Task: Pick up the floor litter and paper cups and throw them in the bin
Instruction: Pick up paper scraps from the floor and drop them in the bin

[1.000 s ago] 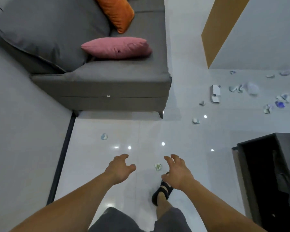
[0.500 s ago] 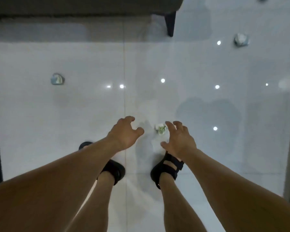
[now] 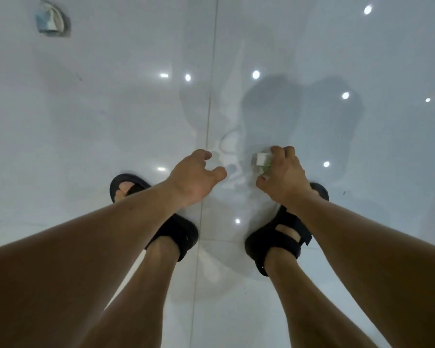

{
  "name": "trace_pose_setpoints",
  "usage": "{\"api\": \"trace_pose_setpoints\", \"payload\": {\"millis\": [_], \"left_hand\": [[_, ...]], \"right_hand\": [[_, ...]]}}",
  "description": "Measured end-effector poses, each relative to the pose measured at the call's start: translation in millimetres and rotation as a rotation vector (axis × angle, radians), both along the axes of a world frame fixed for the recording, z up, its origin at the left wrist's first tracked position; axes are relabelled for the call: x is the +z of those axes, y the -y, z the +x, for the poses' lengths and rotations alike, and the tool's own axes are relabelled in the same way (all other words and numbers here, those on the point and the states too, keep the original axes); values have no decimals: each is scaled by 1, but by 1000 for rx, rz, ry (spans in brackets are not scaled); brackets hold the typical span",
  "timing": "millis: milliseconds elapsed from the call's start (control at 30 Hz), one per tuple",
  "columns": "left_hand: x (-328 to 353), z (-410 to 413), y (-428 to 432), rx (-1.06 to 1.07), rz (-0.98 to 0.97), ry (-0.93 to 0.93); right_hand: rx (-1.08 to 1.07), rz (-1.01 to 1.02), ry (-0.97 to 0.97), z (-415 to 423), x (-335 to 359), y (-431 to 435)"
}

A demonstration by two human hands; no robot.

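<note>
A crumpled paper scrap (image 3: 261,160), white w/ a bit of green, is pinched by the right hand (image 3: 284,175) just off view ctr, at approx. 3 o'clock. The fingers (image 3: 283,153) are curled over the scrap's far side and the thumb (image 3: 261,183) is pressed in from the near side. The scrap shows at approx. 10 o'clock of that hand. Whether it is touching the floor (image 3: 86,121) can't be told.

The left hand (image 3: 195,177) is seen at 9 o'clock of the scrap, near but apart from it. Its fingers are loosely curled, its thumb is pointed toward 3 o'clock, and nothing is held.

A second litter piece (image 3: 49,20), whitish w/ pale blue and blurred, is left lying far off at 10–11 o'clock, well apart from both hands.

The floor is glossy white tile. A grout line (image 3: 207,116) is run from 12 to 6 o'clock btwn the hands.

A black left sandal (image 3: 126,180) is planted at 7–8 o'clock and is partly covered by the left forearm. A black right sandal (image 3: 279,237) is planted at 4–5 o'clock, its toe end hidden under the right wrist.
</note>
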State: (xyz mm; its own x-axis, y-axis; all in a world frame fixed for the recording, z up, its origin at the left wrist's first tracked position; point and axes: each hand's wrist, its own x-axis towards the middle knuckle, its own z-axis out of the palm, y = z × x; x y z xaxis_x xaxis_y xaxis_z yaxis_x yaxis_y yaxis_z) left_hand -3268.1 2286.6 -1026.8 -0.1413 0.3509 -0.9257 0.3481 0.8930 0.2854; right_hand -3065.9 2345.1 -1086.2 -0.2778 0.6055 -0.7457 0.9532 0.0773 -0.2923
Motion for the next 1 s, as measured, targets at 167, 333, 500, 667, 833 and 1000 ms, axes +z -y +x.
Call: {"api": "trace_pose_setpoints", "payload": {"millis": [167,333,500,667,833,1000], "left_hand": [[52,-27,-18,190,68,75],[119,-90,-34,287,186,119],[162,-161,-15,476,229,58],[182,-228,27,654,206,-111],[164,-277,59,797,106,-264],[98,-281,60,898,57,-298]], "right_hand": [[130,50,-388,-72,85,-5],[259,95,-506,-150,161,-31],[462,77,-496,-234,206,-40],[696,13,-332,-317,216,-46],[834,35,-175,-393,171,-84],[988,117,-55,-448,93,-115]]}}
